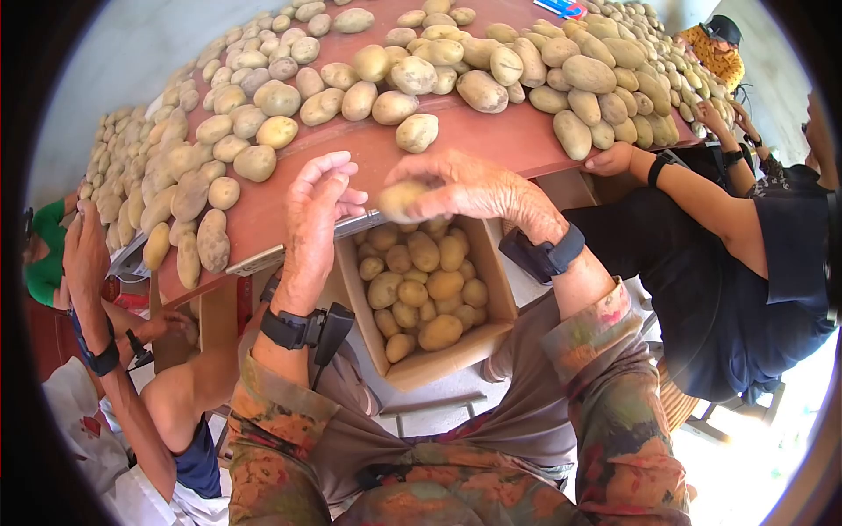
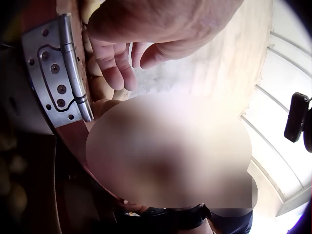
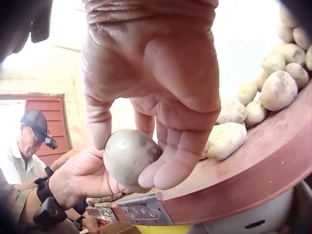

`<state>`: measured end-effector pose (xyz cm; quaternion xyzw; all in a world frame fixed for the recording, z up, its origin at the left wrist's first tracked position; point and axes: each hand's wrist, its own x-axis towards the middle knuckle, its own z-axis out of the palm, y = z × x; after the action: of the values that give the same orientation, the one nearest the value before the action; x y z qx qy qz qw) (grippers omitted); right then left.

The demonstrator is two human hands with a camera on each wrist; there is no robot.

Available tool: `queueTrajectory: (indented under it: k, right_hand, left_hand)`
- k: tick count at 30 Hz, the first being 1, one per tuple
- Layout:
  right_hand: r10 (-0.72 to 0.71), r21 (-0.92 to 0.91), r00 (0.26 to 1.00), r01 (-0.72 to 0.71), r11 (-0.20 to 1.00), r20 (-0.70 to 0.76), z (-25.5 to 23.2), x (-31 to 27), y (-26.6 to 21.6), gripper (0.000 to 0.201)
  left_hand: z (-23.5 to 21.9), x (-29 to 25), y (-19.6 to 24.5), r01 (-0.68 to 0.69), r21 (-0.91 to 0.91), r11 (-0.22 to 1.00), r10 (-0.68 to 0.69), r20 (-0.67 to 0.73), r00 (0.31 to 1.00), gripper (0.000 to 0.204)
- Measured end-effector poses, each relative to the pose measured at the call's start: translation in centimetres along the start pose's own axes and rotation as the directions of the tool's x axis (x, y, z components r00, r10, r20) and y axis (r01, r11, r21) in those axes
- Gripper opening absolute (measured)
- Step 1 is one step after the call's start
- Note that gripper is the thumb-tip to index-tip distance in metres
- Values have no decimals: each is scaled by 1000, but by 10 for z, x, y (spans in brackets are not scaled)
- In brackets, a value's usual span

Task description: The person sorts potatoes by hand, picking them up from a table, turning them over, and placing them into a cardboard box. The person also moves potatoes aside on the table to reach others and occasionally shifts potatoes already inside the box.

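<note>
My right hand (image 1: 474,186) grips a potato (image 1: 402,202) above the back edge of a cardboard box (image 1: 498,328); the right wrist view shows this potato (image 3: 127,157) between the thumb and fingers of my right hand (image 3: 156,73). My left hand (image 1: 317,197) is raised just to the left of it, fingers slightly bent, holding nothing. In the left wrist view my left hand (image 2: 161,24) has its fingers loosely bent with nothing in them. Several potatoes (image 1: 423,252) lie in the box, between my legs.
Many potatoes (image 1: 589,74) are piled on the red table (image 1: 474,140), whose curved edge carries a metal hinge (image 2: 53,73). People sit on both sides; a neighbour's hand (image 1: 612,160) is at the table edge on the right. A blue object (image 1: 561,9) lies at the back.
</note>
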<state>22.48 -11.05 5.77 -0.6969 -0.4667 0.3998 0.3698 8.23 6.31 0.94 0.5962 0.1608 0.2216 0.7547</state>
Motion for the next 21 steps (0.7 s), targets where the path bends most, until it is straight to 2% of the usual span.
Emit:
queueTrajectory:
  k: [3, 7, 8, 11, 12, 15, 16, 19, 21]
  right_hand:
    - [-76, -100, 989, 89, 991, 124, 11, 4, 3, 44]
    - [15, -356, 979, 59, 933, 201, 24, -1, -11, 45]
    - [34, -389, 985, 36, 921, 171, 29, -2, -11, 43]
    - [-68, -537, 994, 105, 837, 88, 37, 0, 5, 41]
    - [-31, -501, 996, 70, 862, 86, 35, -4, -4, 39]
    - [-107, -419, 992, 124, 899, 64, 34, -5, 1, 39]
    - [-88, -421, 994, 104, 901, 56, 33, -7, -3, 37]
    - [-182, -526, 983, 144, 838, -20, 32, -8, -2, 34]
    - [-192, -496, 976, 118, 860, -100, 29, -14, -5, 32]
  left_hand:
    - [0, 0, 2, 15, 7, 1000, -15, 6, 1000, 23]
    - [4, -3, 4, 24, 24, 999, -25, 26, 999, 21]
    - [5, -3, 4, 22, 26, 999, -22, 32, 999, 21]
    - [5, -2, 1, 4, 22, 1000, -5, 57, 998, 20]
    - [6, -2, 0, 8, 33, 999, -10, 59, 998, 20]
    - [8, -3, 0, 2, 51, 999, -5, 74, 997, 20]
    - [9, -4, 1, 2, 52, 999, -5, 68, 998, 20]
    - [9, -2, 0, 9, 67, 998, -13, 70, 997, 20]
    - [9, -1, -1, 31, 53, 998, -34, 66, 997, 20]
